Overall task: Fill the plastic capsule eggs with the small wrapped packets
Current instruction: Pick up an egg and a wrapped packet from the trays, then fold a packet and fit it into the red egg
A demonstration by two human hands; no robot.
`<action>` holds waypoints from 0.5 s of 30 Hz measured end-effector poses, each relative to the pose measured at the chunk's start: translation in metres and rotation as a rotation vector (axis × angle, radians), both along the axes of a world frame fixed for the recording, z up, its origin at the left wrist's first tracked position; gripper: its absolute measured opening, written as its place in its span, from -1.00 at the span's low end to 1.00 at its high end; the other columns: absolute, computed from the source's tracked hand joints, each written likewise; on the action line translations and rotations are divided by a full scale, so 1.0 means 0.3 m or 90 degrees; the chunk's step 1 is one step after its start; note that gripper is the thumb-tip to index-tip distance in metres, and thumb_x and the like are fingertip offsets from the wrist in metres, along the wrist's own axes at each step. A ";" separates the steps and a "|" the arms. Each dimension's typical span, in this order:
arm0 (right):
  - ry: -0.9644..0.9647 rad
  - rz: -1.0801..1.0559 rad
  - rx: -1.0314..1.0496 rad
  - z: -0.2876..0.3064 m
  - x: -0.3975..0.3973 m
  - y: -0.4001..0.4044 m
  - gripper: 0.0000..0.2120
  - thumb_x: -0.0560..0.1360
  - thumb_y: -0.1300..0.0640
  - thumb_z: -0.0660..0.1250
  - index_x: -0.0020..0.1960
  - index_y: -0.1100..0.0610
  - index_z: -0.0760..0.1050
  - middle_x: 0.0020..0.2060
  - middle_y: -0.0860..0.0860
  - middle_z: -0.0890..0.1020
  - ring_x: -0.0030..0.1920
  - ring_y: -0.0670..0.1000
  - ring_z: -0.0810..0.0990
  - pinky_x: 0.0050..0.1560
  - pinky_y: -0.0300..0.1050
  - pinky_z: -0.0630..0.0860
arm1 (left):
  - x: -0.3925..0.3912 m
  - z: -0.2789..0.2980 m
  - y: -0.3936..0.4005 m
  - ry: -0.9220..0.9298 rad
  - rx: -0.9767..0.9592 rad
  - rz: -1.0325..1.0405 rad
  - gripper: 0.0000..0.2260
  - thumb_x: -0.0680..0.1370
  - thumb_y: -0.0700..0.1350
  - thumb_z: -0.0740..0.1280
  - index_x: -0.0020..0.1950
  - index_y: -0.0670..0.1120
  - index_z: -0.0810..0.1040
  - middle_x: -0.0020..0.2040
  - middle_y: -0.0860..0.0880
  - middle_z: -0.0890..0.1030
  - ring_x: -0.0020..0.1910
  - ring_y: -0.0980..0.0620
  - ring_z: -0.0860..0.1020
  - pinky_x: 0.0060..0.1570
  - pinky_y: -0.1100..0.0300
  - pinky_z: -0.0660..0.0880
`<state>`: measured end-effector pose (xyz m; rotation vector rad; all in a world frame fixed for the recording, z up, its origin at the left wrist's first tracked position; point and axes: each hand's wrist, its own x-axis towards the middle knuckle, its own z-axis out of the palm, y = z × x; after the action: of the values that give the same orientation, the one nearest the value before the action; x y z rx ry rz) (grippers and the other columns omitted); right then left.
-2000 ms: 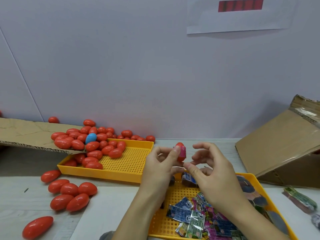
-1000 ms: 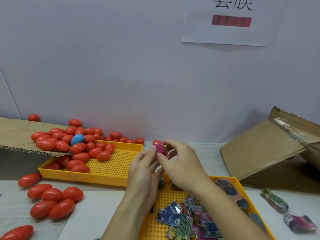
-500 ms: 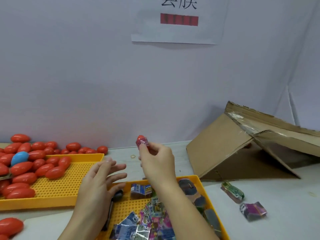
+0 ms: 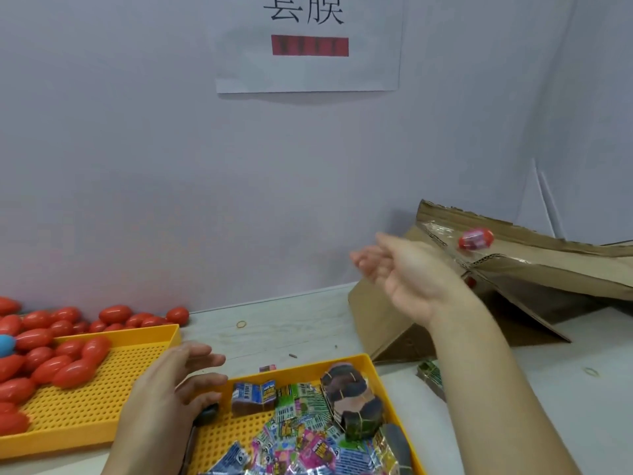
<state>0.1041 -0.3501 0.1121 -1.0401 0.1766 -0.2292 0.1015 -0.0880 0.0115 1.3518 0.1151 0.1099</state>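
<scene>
A white sheet of paper (image 4: 308, 42) with dark characters and a red bar is stuck to the pale wall. Under it, on the grey table (image 4: 274, 334), a brown corrugated cardboard flap (image 4: 534, 269) leans up to the right like a ramp, and the raised right forearm covers its lower left edge. A thin rubber band (image 4: 241, 324) lies on the table near the wall. To the left sits a yellow perforated plastic tray (image 4: 102, 399) with a heap of red plastic capsule eggs (image 4: 51, 358) spilling past it toward the wall; a single blue egg (image 4: 6, 345) is cut off at the picture's edge. Nearer, a second yellow perforated tray (image 4: 363, 363) holds loose small wrapped packets (image 4: 301, 443) in pink, green and blue, plus banded bundles.

The left hand (image 4: 171, 389) hovers over the gap between the two trays, fingers spread and relaxed, holding nothing; a dark object under it is mostly hidden. The right hand (image 4: 407, 272) is lifted, fingers loose and parted, empty and blurred.

One red capsule egg with something pink showing through its shell (image 4: 476, 238) is up at the cardboard flap, apart from the right hand; whether it touches the cardboard is hard to tell.
</scene>
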 end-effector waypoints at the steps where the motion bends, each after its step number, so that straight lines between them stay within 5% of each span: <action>1: 0.025 0.044 -0.065 -0.007 0.003 0.030 -0.84 0.65 0.28 0.19 0.13 0.38 0.44 -0.24 0.24 0.58 -0.32 0.03 0.59 -0.37 -0.30 0.58 | 0.000 -0.001 -0.003 -0.002 0.004 -0.004 -0.83 0.64 -0.23 0.20 -0.05 -0.24 0.55 -0.23 -0.20 0.69 -0.29 -0.16 0.61 -0.27 0.00 0.49; 8: 0.073 0.302 -0.527 -0.050 -0.004 0.182 -0.80 0.61 0.13 0.29 0.05 0.24 0.62 -0.17 0.08 0.70 -0.26 -0.07 0.65 -0.22 -0.26 0.56 | -0.008 0.008 -0.036 -0.036 0.077 -0.044 -0.78 0.65 -0.26 0.20 -0.10 -0.28 0.60 -0.29 -0.21 0.66 -0.37 -0.06 0.60 -0.36 0.14 0.51; 11: 0.068 0.385 -0.624 -0.055 -0.010 0.209 -0.81 0.59 0.10 0.31 0.03 0.18 0.65 -0.19 0.05 0.70 -0.27 -0.08 0.64 -0.22 -0.24 0.54 | -0.023 0.019 -0.047 -0.069 0.156 -0.058 -0.77 0.64 -0.25 0.23 -0.13 -0.24 0.63 -0.28 -0.18 0.66 -0.32 -0.06 0.60 -0.33 0.17 0.54; 15: 0.085 0.479 -0.657 -0.060 -0.011 0.228 -0.81 0.60 0.12 0.30 0.00 0.15 0.67 -0.21 0.05 0.70 -0.29 -0.05 0.62 -0.21 -0.23 0.53 | -0.040 0.025 -0.028 -0.135 0.416 -0.039 -0.77 0.62 -0.17 0.26 -0.17 -0.02 0.64 -0.28 -0.01 0.65 -0.25 0.05 0.61 -0.22 0.09 0.55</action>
<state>0.1009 -0.2817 0.0940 -2.0619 -0.2571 0.4969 0.0896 -0.0964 0.0189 1.9830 -0.1557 0.2532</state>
